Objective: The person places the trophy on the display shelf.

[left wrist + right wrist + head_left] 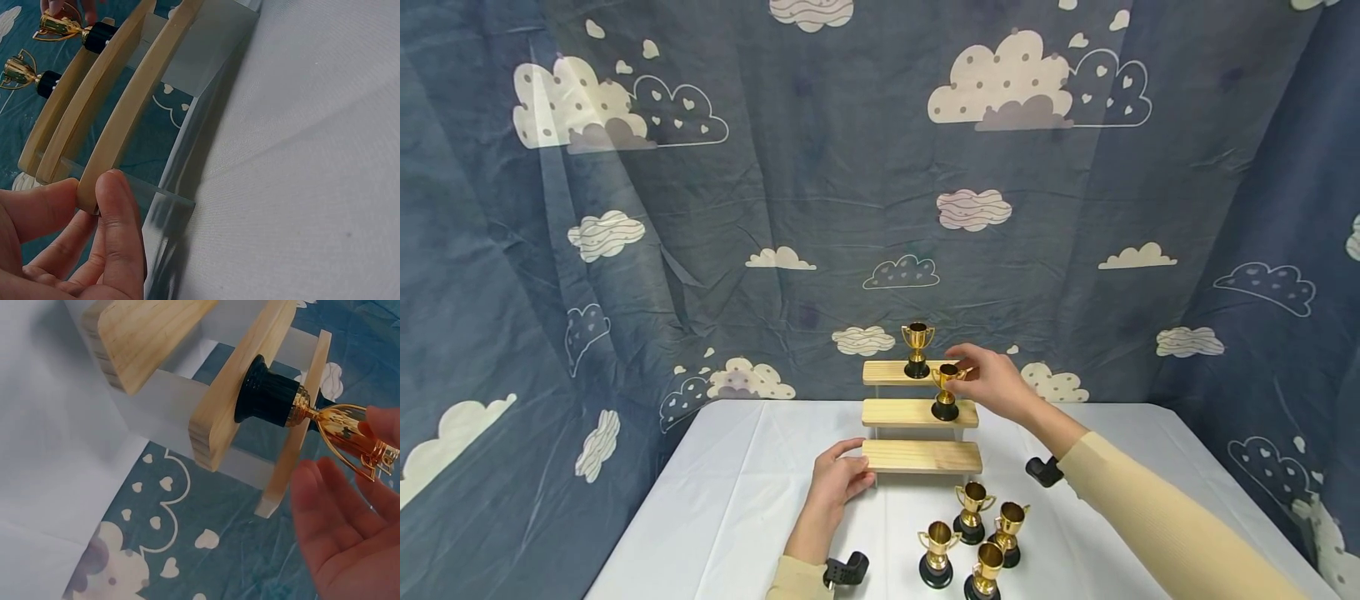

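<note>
A stand with three wooden steps (921, 456) rises at the middle of the table. My left hand (835, 482) pinches the left end of its lowest step between thumb and finger, seen close in the left wrist view. With the fingertips of my right hand (992, 382) I hold a small gold trophy cup (344, 428) by its upper part. Its black base (267, 394) is right at the middle step, toward the right end. Another gold trophy (917, 340) stands upright on the top step, slightly left of the held one.
Several more gold trophies (937, 550) with black bases stand grouped on the white tablecloth (722, 500), in front of the stand and to its right. Clear side supports (172, 209) carry the steps. A dark blue cloud-patterned curtain (842, 167) hangs behind and at both sides.
</note>
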`<action>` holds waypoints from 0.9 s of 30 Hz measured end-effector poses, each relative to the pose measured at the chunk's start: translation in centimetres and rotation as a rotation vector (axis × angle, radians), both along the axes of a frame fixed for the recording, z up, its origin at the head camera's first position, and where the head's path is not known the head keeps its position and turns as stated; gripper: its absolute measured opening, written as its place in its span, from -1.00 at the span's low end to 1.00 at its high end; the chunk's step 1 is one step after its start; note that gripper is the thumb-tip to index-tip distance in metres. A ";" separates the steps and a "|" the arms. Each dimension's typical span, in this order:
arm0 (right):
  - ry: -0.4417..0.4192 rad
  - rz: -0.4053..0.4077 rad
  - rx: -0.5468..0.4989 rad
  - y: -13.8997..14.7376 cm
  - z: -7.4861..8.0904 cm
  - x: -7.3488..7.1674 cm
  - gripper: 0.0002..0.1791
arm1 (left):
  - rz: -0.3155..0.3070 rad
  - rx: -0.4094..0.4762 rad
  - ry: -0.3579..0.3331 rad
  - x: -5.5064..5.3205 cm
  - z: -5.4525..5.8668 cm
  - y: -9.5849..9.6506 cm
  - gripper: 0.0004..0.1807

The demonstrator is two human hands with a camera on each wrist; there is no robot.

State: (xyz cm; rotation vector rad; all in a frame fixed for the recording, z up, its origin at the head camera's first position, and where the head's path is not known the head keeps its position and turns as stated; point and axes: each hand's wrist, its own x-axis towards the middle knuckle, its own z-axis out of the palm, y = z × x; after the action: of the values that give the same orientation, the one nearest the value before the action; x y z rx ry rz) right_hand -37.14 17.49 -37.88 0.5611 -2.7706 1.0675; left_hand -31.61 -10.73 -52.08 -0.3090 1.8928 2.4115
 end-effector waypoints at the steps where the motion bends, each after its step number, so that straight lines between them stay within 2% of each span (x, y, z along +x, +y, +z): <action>1: 0.000 -0.003 -0.002 0.1 0.0 0.1 -0.42 | 0.000 0.001 0.000 0.0 0.0 0.0 -0.51; 7: 0.024 -0.022 0.027 1.0 0.3 0.8 -0.36 | 0.000 0.008 -0.003 0.0 -0.2 0.1 -0.50; 20: 0.110 -0.082 0.112 3.0 0.8 3.5 -0.37 | -0.012 0.009 0.006 0.1 -0.2 -0.1 -0.49; 27: 0.094 -0.089 0.114 4.1 1.2 4.8 -0.39 | -0.016 0.004 0.007 0.2 -0.1 0.0 -0.49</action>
State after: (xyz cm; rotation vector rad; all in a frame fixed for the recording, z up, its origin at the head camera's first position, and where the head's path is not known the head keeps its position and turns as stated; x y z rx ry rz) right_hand -32.31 21.63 -36.72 0.4831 -2.7581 0.8475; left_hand -31.38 -10.72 -52.22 -0.2848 1.8856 2.4092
